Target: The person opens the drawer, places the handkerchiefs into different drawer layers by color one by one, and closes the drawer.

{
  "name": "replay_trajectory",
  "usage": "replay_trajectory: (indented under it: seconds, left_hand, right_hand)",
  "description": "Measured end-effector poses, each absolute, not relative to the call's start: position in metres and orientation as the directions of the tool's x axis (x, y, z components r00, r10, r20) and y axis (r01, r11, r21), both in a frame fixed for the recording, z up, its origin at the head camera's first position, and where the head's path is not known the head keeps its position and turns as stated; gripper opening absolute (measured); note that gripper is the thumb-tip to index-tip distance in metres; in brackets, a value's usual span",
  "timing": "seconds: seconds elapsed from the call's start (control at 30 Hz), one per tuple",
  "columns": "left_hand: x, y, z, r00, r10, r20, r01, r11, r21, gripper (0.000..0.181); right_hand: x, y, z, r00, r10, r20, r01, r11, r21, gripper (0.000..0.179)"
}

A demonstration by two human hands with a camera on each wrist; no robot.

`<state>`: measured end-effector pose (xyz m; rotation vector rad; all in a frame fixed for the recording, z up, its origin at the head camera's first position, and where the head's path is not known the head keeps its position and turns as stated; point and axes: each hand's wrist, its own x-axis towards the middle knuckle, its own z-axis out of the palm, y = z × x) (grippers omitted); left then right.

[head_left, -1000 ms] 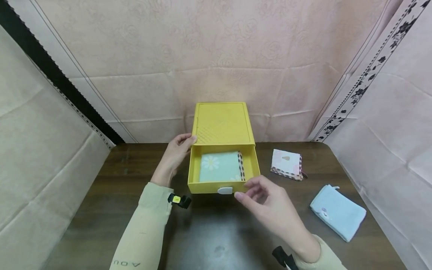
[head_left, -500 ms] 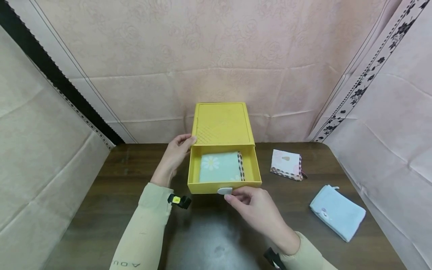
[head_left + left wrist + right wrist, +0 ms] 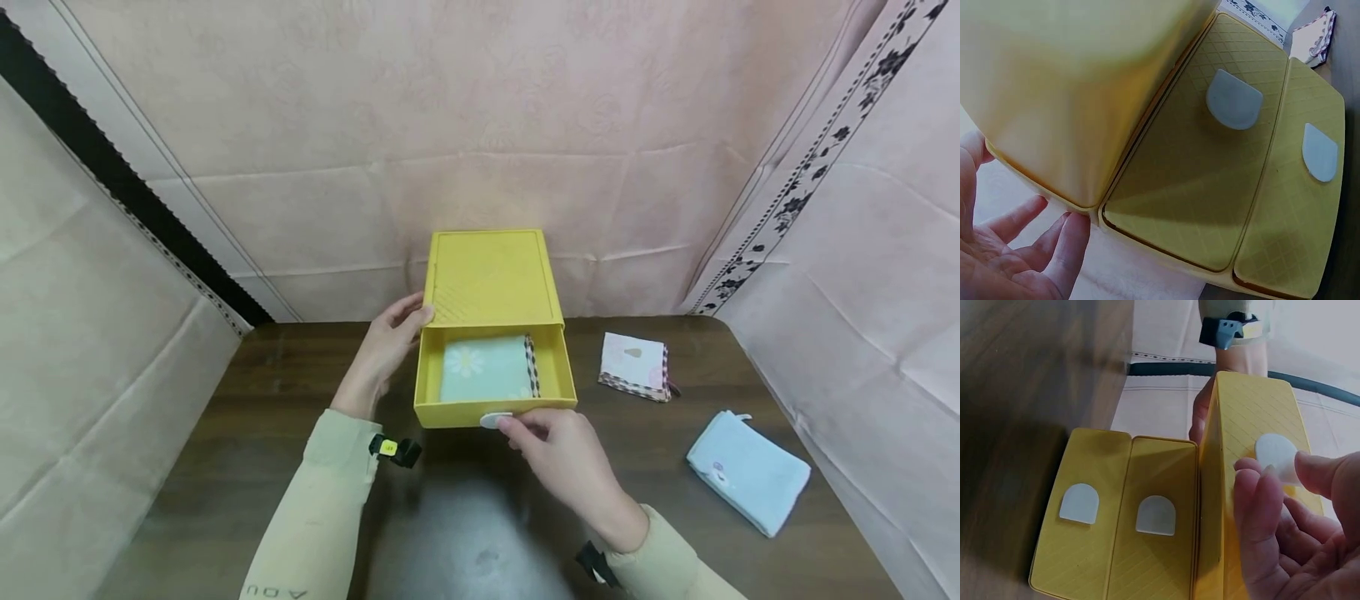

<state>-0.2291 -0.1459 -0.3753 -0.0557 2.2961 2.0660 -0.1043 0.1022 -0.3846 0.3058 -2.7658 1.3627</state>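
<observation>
A yellow drawer box [image 3: 491,279] stands at the table's back edge, its top drawer [image 3: 551,379] pulled out. Inside that drawer lies a folded mint handkerchief [image 3: 483,371] with a daisy print and a checked border. My right hand [image 3: 566,454] is at the drawer front, thumb and fingers pinching its white handle [image 3: 1275,456]. On the box's left side rests my left hand [image 3: 386,342], thumb at the upper front corner. The left wrist view shows its fingers [image 3: 1069,250] spread against the side wall, fingertips at the edge under the pulled-out drawer.
To the right of the box lies a folded white handkerchief [image 3: 633,362] with a checked edge. Nearer the right table edge is a folded light-blue cloth [image 3: 750,471]. Two lower drawers [image 3: 1160,469] with white handles are closed. Pale curtains [image 3: 480,108] hang behind the brown table [image 3: 300,450].
My right hand has moved left along the drawer front and now pinches the white handle. The drawer front sits slightly farther back toward the box. My left hand stays at the box's side.
</observation>
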Motion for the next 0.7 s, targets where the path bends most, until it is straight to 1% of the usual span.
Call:
replay_trajectory:
  seconds: [0.2, 0.47, 0.57, 0.7]
  left_hand:
    - [-0.229, -0.146, -0.377, -0.998, 0.014, -0.057, -0.056, 0.088, 0.995, 0.054]
    - [-0.229, -0.146, -0.377, -0.998, 0.025, -0.059, -0.057, 0.084, 0.995, 0.054]
    - [-0.228, -0.146, -0.377, -0.997, 0.038, -0.066, -0.063, 0.074, 0.995, 0.053]
    - [-0.228, -0.149, -0.374, -0.997, 0.046, -0.068, -0.065, 0.068, 0.996, 0.052]
  right_hand:
    - [-0.119, 0.097, -0.387, -0.992, -0.104, 0.067, -0.111, 0.519, -0.847, 0.032]
    - [-0.143, 0.086, -0.391, -0.997, -0.046, 0.059, -0.074, 0.47, -0.88, 0.038]
    - [-0.152, 0.082, -0.392, -0.999, -0.039, 0.033, -0.047, 0.447, -0.893, 0.044]
    - [-0.168, 0.077, -0.391, -0.999, -0.033, 0.018, -0.029, 0.367, -0.93, 0.054]
